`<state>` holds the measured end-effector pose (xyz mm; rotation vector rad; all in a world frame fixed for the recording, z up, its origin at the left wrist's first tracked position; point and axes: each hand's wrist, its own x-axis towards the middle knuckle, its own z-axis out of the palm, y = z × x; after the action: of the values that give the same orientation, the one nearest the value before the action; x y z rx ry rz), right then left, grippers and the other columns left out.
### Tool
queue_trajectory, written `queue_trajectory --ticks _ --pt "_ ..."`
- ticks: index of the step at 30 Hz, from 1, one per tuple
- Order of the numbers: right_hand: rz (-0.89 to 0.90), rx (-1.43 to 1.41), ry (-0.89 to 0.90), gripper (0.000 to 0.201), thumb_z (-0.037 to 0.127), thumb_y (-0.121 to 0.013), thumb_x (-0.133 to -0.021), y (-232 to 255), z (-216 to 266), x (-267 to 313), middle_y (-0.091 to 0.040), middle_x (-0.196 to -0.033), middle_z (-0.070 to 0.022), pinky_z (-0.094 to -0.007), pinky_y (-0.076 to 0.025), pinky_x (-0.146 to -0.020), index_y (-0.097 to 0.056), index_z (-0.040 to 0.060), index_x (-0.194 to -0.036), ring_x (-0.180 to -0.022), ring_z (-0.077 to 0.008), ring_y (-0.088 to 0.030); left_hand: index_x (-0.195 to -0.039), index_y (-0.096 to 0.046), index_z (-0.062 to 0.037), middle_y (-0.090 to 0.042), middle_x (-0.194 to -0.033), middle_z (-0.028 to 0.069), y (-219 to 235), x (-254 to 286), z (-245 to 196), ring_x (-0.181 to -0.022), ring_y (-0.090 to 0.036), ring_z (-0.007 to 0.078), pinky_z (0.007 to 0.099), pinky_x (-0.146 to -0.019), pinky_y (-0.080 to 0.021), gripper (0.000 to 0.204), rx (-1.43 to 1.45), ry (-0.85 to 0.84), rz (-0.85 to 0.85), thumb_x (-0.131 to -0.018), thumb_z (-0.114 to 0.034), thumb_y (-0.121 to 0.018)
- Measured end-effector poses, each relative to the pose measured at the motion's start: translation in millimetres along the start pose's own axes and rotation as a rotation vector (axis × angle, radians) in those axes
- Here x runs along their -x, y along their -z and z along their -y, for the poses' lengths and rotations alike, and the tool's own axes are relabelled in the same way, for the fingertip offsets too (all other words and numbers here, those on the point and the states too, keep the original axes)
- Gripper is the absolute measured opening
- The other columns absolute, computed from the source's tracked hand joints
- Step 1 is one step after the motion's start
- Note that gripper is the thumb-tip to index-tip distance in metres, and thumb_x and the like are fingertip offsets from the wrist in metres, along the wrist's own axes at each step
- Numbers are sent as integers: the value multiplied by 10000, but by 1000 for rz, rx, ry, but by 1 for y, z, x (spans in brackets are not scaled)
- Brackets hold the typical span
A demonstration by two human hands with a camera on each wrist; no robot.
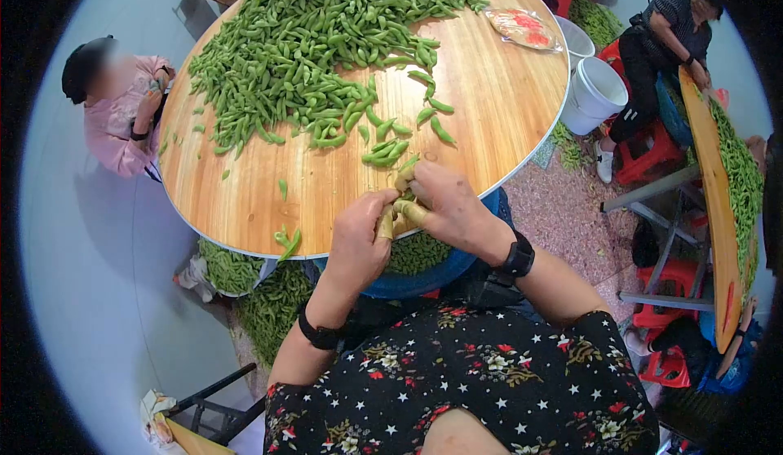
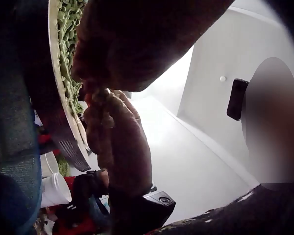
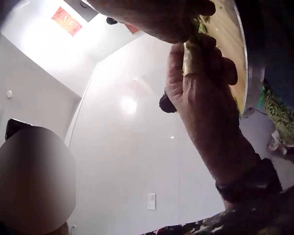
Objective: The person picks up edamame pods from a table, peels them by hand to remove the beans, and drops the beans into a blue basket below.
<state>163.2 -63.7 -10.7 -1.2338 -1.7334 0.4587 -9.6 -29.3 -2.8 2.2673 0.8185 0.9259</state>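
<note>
Round table (image 1: 510, 88) bears the pod heap (image 1: 302, 55); a blue basin (image 1: 395, 286) stands below its near edge. Left hand (image 1: 359, 228) and right hand (image 1: 453, 202) meet above, fingers curled together, apparently pinching a largely hidden pod (image 3: 202, 26). Step judged: shelling. Next move calls for parting its seam.

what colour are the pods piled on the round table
Green. The pods show best in the head view.
</note>
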Motion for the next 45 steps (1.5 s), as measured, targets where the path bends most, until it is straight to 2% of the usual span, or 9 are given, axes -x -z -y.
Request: queue_trajectory --ticks 10,18,20,26,31,33,36,39,45 --pt "103 72 -100 194 6 -569 -774 5 2 10 -576 -752 -184 -408 -480 -637 -553 7 -967 -737 -364 -611 -963 -636 14 -656 -888 185 26 24 -34 -815 -646 342 370 -723 -513 167 -59 184 20 -812 6 -567" --pt "636 115 84 268 0 -546 -775 24 13 28 -589 -737 -181 -435 -491 -614 -549 58 -1036 -711 -373 -615 -1020 -643 -37 -649 -939 150 96 91 -27 -802 -642 308 364 -731 -505 214 -473 341 312 -809 -58 -622" --pt "602 61 110 236 34 -555 -812 24 10 28 -592 -737 -182 -434 -489 -614 -543 61 -1046 -702 -369 -615 -1031 -634 -51 -636 -989 144 104 91 -30 -870 -628 330 400 -744 -505 229 -508 496 294 -808 -102 -644" --pt "417 -82 14 153 130 -549 -868 15 6 9 -599 -732 -193 -467 -479 -615 -534 61 -1004 -720 -389 -614 -1013 -649 -24 -662 -893 180 99 10 -23 -820 -643 337 391 -728 -503 229 -483 314 214 -844 -178 -632" --pt "475 -134 65 150 147 -543 -882 11 0 11 -611 -756 -178 -444 -488 -641 -532 52 -998 -726 -380 -616 -996 -647 -7 -657 -913 189 84 -72 77 -853 -636 345 394 -744 -502 215 -599 -19 -55 -827 -139 -633" --pt "505 -178 50 155 155 -542 -892 16 2 12 -616 -778 -176 -431 -491 -657 -534 50 -1005 -745 -368 -621 -978 -644 -3 -655 -906 192 77 -89 93 -851 -635 345 388 -744 -501 204 -565 18 -24 -812 -120 -634" --pt "478 -315 -128 192 178 -531 -918 27 6 7 -615 -832 -175 -402 -486 -701 -554 48 -1058 -804 -335 -621 -952 -631 1 -640 -861 196 69 -91 98 -825 -624 348 380 -730 -495 202 -428 114 96 -767 -80 -638" --pt "5 -307 1 282 218 -506 -949 27 -8 -4 -602 -858 -172 -368 -459 -714 -570 18 -1137 -781 -315 -588 -944 -627 -1 -623 -820 194 62 -76 81 -792 -614 348 386 -706 -487 194 -405 127 84 -758 -53 -628" --pt "-110 -292 -158 251 170 -490 -949 15 -18 -2 -602 -804 -157 -363 -461 -718 -555 -30 -1086 -784 -250 -605 -1021 -617 -19 -613 -812 193 61 -44 63 -781 -610 355 398 -705 -481 262 -517 90 28 -768 22 -561"
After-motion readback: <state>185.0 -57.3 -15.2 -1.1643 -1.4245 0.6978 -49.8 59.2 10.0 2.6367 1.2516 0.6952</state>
